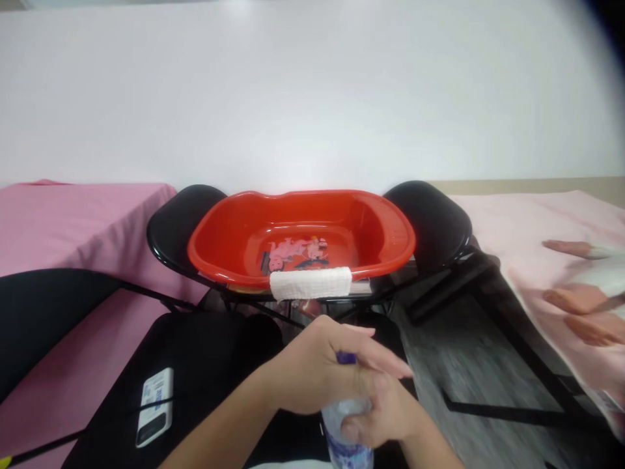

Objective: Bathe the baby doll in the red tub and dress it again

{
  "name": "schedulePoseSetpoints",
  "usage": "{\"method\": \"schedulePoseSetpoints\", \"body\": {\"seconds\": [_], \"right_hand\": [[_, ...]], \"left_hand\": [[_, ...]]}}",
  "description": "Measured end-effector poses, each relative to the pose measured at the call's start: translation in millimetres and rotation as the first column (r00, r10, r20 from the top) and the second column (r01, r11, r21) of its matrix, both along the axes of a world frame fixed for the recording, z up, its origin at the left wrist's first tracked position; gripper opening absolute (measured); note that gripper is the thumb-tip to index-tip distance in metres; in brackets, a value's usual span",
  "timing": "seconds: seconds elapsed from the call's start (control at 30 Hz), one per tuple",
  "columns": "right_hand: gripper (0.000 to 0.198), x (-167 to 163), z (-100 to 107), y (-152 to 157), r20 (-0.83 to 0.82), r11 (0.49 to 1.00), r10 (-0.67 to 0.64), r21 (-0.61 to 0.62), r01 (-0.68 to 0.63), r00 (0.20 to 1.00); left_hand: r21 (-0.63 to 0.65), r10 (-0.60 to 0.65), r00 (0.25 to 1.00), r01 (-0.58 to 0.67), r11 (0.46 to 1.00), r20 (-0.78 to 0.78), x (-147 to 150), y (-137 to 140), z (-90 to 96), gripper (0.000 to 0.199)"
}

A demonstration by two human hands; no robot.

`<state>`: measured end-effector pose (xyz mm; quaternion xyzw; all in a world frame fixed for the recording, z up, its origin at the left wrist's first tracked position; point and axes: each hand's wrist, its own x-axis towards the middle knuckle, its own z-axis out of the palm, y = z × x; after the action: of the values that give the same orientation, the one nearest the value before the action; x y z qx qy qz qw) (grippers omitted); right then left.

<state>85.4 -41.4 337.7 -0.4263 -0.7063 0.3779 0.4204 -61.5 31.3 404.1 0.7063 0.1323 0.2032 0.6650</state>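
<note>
Clear plastic, a bottle (347,435) stands low at centre, gripped around its body by the right hand (385,417). The left hand (317,368) curls over its purple cap (346,357) (near a red tub (300,234)).

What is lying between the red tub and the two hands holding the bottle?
In the head view, a white folded cloth hangs over the near rim of the red tub. Below it, dark chair framing shows before the hands on the bottle.

Red plastic basin (371,225) rests across two black chair seats (183,218). White folded cloth (310,283) hangs over the basin's near rim. A phone (155,406) lies on the black seat (205,365) before the basin.
</note>
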Motion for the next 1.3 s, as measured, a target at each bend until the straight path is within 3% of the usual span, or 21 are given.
{"method": "schedulePoseSetpoints", "body": {"seconds": [0.03,0.1,0.17,0.23,0.27,0.3,0.37,0.47,0.63,0.77,0.83,0.9,0.97,1.03,1.07,1.1,1.17,1.23,1.3], "right_hand": [[0.033,-2.2,-3.8,2.4,-0.065,0.999,-0.007,-0.052,0.004,0.998],[0.041,-10.8,-7.9,7.4,-0.133,0.986,-0.094,-0.146,0.074,0.987],[0.044,-21.4,-8.7,12.0,-0.061,0.957,-0.247,-0.169,0.234,0.967],[0.047,-29.8,-8.8,15.6,0.088,0.913,-0.402,-0.029,0.406,0.911],[0.048,-32.5,-9.0,16.8,0.153,0.883,-0.469,0.079,0.462,0.87],[0.047,-34.1,-9.1,17.2,0.197,0.851,-0.522,0.177,0.494,0.83],[0.041,-35.1,-8.1,16.0,0.235,0.817,-0.567,0.281,0.503,0.79],[0.031,-34.4,-2.1,10.7,0.184,0.855,-0.511,0.208,0.475,0.84],[0.032,-34.3,7.3,4.3,0.011,0.914,-0.405,0.047,0.404,0.914],[0.033,-38.7,-3.5,1.1,0.004,0.936,-0.349,-0.048,0.349,0.937],[0.033,-41.6,-15.3,-0.6,0.023,0.932,-0.344,-0.109,0.345,0.939],[0.027,-42.8,-29.8,-0.9,0.094,0.924,-0.35,-0.129,0.36,0.932],[0.023,-42.1,-45.4,0.8,0.213,0.918,-0.377,-0.043,0.394,0.901],[0.025,-40.7,-59.9,4.0,0.289,0.904,-0.428,0.124,0.41,0.856],[0.025,-40.3,-65.8,5.7,0.303,0.897,-0.441,0.189,0.401,0.845],[0.025,-40.2,-70.5,7.2,0.311,0.895,-0.441,0.22,0.388,0.842],[0.021,-41.2,-76.0,9.7,0.337,0.91,-0.412,0.195,0.365,0.846],[0.018,-43.5,-77.6,11.6,0.371,0.928,-0.372,0.134,0.347,0.851],[0.018,-46.3,-78.7,13.1,0.38,0.942,-0.333,0.104,0.318,0.863]], "left_hand": [[0.004,0.04,0.998,-0.04,0.999,-0.04,0.7,1.6,-4.6,0.02],[0.062,0.261,0.958,-0.256,0.965,-0.115,4.3,2.5,-13.6,0.024],[0.158,0.549,0.822,-0.529,0.834,-0.148,9.9,0.7,-20.6,0.024],[0.202,0.708,0.696,-0.681,0.704,-0.122,14.2,-1.3,-24.3,0.022],[0.199,0.724,0.683,-0.7,0.686,-0.096,15.0,-1.6,-24.8,0.02],[0.185,0.699,0.712,-0.68,0.709,-0.066,14.6,-1.2,-24.6,0.018],[0.14,0.562,0.827,-0.554,0.82,-0.02,11.1,1.4,-22.6,0.019],[0.111,0.302,0.952,-0.306,0.946,0.048,4.7,6.4,-18.5,0.019],[0.153,0.138,0.988,-0.148,0.977,0.074,2.6,12.2,-17.7,0.018],[0.177,0.015,1.0,-0.018,0.984,0.014,-1.3,16.1,-26.1,0.025],[0.177,0.069,0.998,-0.066,0.982,-0.012,-3.9,11.1,-34.2,0.027],[0.183,0.332,0.943,-0.32,0.929,-0.033,-4.3,-0.6,-45.0,0.028],[0.186,0.643,0.764,-0.626,0.758,-0.05,-1.9,-15.1,-57.2,0.028],[0.168,0.785,0.618,-0.77,0.616,-0.044,0.5,-26.2,-68.7,0.02],[0.15,0.8,0.599,-0.789,0.596,-0.029,0.7,-28.8,-73.5,0.016],[0.134,0.786,0.618,-0.779,0.613,-0.004,-0.2,-29.0,-77.6,0.015],[0.123,0.695,0.718,-0.694,0.71,0.042,-5.7,-23.4,-83.5,0.018],[0.137,0.555,0.83,-0.556,0.819,0.052,-14.4,-12.7,-88.1,0.022],[0.165,0.422,0.906,-0.42,0.892,0.022,-24.1,-2.1,-93.0,0.026]]}}
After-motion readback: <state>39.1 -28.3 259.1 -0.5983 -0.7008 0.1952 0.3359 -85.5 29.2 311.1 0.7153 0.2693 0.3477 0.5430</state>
